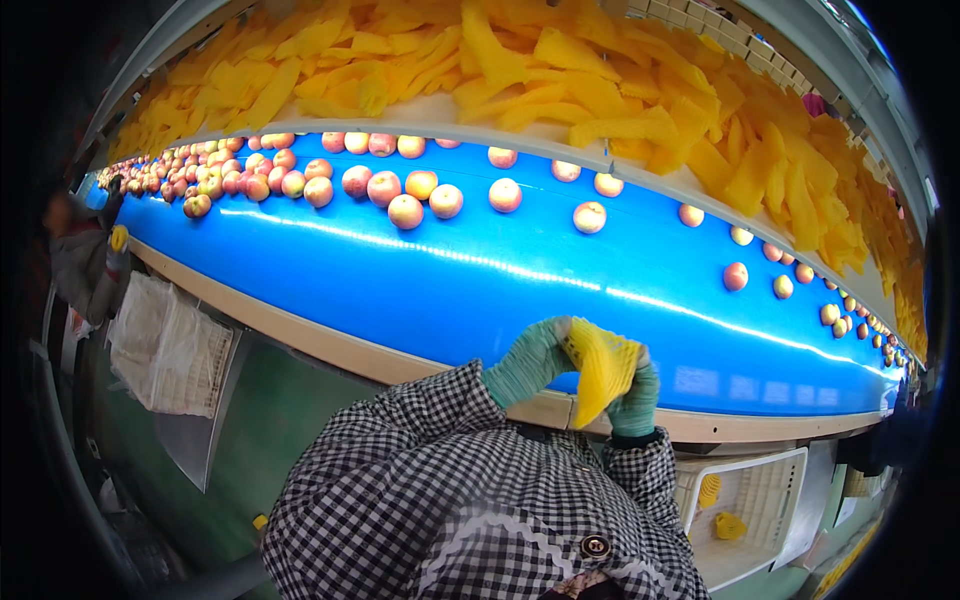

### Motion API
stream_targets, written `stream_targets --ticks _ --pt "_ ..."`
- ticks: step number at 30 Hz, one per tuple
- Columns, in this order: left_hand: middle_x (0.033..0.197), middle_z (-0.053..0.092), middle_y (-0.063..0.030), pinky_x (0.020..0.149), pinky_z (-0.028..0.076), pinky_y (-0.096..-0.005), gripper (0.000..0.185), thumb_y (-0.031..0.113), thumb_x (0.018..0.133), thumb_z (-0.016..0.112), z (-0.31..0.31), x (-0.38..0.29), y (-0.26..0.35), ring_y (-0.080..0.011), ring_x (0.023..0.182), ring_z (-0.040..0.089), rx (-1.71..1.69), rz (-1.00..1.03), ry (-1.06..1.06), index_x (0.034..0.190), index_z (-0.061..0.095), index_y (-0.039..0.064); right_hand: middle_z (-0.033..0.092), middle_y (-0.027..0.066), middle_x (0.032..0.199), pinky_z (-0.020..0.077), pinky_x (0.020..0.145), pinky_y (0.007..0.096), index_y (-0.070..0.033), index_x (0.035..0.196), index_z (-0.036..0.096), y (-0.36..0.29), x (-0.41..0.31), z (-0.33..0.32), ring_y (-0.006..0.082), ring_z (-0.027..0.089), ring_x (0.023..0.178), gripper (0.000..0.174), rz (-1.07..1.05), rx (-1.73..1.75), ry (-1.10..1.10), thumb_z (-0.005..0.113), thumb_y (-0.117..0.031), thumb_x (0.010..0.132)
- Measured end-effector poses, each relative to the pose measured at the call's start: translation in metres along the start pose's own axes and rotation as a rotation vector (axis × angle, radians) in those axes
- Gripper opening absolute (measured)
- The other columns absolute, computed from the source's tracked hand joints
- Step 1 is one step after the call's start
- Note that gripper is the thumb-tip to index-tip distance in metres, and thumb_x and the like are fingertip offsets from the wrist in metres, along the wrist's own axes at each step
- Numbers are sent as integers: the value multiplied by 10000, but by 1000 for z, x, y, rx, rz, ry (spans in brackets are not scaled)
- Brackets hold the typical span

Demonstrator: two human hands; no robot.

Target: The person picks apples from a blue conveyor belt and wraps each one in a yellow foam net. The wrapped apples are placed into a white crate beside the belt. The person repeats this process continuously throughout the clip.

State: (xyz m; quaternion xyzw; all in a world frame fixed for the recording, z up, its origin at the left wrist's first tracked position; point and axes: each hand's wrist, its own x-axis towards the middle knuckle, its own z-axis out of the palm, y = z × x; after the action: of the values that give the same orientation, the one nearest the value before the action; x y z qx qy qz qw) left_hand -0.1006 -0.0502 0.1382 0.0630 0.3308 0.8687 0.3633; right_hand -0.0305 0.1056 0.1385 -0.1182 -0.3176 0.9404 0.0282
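Observation:
My left hand, in a green knitted glove, and my right hand, gloved alike, both grip a yellow foam net sleeve. The sleeve is spread between them at its upper edge, and its narrower end hangs down. Both hands are over the near edge of a blue conveyor belt. Apples lie along the belt's far side, crowded at the left and sparser in the middle. Whether anything is inside the sleeve cannot be told.
Yellow foam sleeves fill a shelf above the belt. A wooden rail borders its near side. At lower right, a white plastic crate holds two yellow netted items. A lined crate is at left, near a co-worker.

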Motion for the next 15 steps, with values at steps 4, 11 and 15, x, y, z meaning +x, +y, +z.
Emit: stream_targets --ticks 4,11,15 --pt "919 580 -50 727 492 -255 397 404 892 513 6 -4 22 -118 854 555 181 36 -70 975 560 18 449 153 1270 460 913 386 36 1326 289 2 -3 12 233 489 1127 919 329 -34 -401 752 -412 672" --pt "830 571 -36 615 477 -287 365 383 884 526 -11 0 11 -151 731 557 887 438 -295 931 565 22 525 155 1161 482 878 370 14 1238 383 3 0 20 281 547 1052 817 341 -49 -483 820 -278 612" --pt "859 592 -47 662 481 -294 276 298 858 560 -32 14 43 -181 800 579 1200 171 -383 939 575 35 495 162 1232 484 882 394 19 1267 378 20 1 1 274 522 1097 821 387 -271 -550 800 -316 647"
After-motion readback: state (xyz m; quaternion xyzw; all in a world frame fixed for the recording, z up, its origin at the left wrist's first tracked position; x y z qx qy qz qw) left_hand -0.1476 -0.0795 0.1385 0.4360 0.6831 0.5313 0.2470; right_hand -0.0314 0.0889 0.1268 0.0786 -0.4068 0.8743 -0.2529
